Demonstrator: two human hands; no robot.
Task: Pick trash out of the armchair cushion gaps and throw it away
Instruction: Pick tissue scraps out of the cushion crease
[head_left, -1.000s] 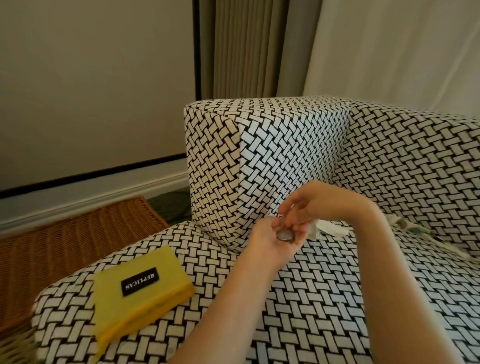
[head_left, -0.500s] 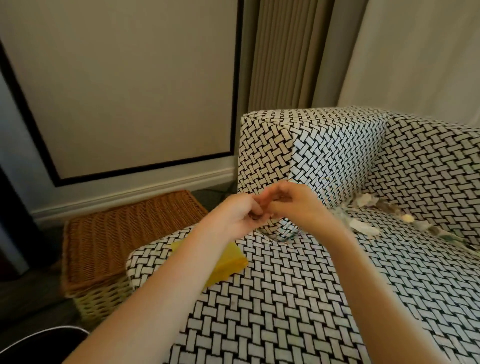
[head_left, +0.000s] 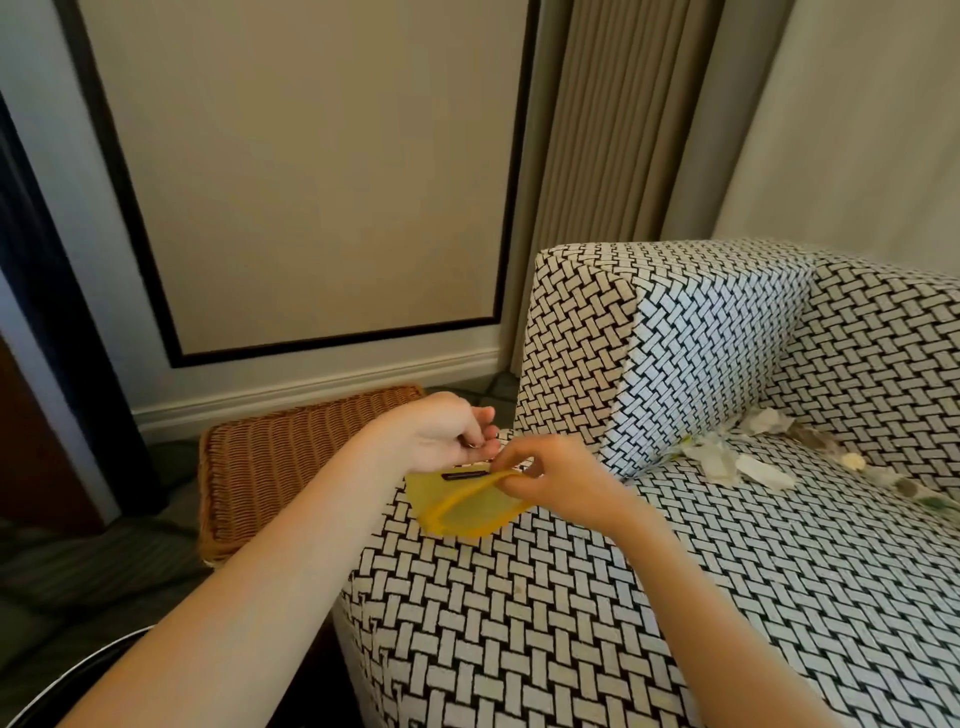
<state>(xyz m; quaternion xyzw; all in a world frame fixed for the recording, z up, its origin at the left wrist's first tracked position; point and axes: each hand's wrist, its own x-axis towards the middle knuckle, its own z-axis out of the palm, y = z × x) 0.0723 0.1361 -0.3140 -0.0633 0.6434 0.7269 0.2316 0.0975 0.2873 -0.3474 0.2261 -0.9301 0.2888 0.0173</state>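
A yellow pouch (head_left: 470, 506) lies on the front left corner of the black-and-white woven armchair seat (head_left: 649, 597). My right hand (head_left: 550, 478) pinches the pouch's upper edge and lifts it so its mouth gapes. My left hand (head_left: 441, 436) hovers just above the pouch with fingers curled around a small dark-rimmed round item (head_left: 474, 445), partly hidden. Crumpled paper and wrapper scraps (head_left: 748, 457) lie along the gap where the seat meets the armrest and backrest.
A brown wicker basket (head_left: 291, 457) stands on the floor left of the armchair. The armrest (head_left: 649, 343) rises right behind my hands. A dark round rim (head_left: 62, 686) shows at the bottom left. Wall panelling and curtains stand behind.
Both hands moved from the armrest gap to the seat's front left corner. My right hand took hold of the pouch's edge and lifted it open; the view swung left.
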